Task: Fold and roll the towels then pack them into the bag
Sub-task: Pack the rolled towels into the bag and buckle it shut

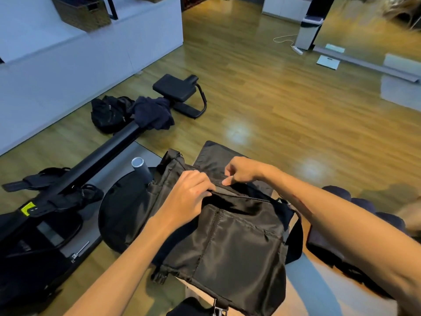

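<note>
A black nylon bag (234, 242) sits in front of me with its flap thrown back and its front pocket facing me. My left hand (186, 197) grips the near edge of the bag's opening. My right hand (239, 171) pinches the zip or rim at the top of the opening, just right of the left hand. Dark navy rolled towels (364, 208) lie to the right, partly hidden behind my right forearm. A crumpled navy towel (152, 115) is draped over the black rail of a rowing machine farther back on the left.
The rowing machine (95, 160), with a seat (175, 87) and foot straps, fills the left floor. A black backpack (109, 112) lies beside it. A grey tube (141, 168) stands by the bag. A white platform with a wicker basket (82, 12) is far left; wooden floor stretches to the right.
</note>
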